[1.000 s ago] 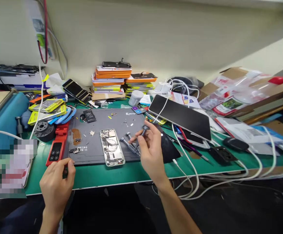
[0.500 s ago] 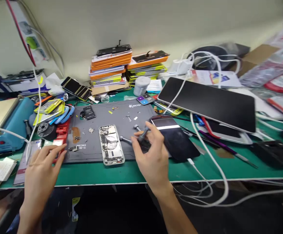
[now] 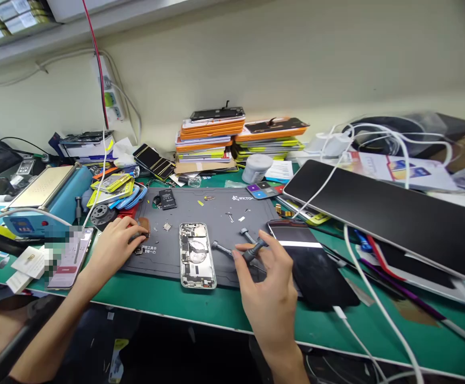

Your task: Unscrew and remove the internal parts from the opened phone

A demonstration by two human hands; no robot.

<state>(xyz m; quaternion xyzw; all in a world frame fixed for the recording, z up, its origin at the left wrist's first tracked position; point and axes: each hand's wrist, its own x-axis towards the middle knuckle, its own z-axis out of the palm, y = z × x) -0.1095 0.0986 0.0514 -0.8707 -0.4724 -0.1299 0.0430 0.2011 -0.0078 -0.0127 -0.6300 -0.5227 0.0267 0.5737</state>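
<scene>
My right hand (image 3: 270,288) holds a short dark grey screwdriver (image 3: 255,249) between thumb and fingers, tilted above the grey work mat (image 3: 240,205). Two more screwdrivers, one nearer the phone (image 3: 221,247) and one behind (image 3: 247,234), lie beside that hand. My left hand (image 3: 114,242) reaches to the mat's left side, its fingertips closed on or against a tiny part I cannot make out, by a brown flex piece (image 3: 143,224). Another small metal part (image 3: 139,250) lies just below the fingers. Between my hands rests an opened phone (image 3: 198,256), internals facing up.
A black phone battery (image 3: 167,199) and loose bits lie on the mat. Dark screens (image 3: 316,261) and a large black panel (image 3: 392,218) crowd the right, with white cables. Boxes (image 3: 208,136) are stacked behind. A blue machine (image 3: 52,202) stands left.
My left hand has moved right and forward onto the mat, its fingers closing by the brown flex piece. My right hand still holds the screwdriver. The view has tilted up and turned left.
</scene>
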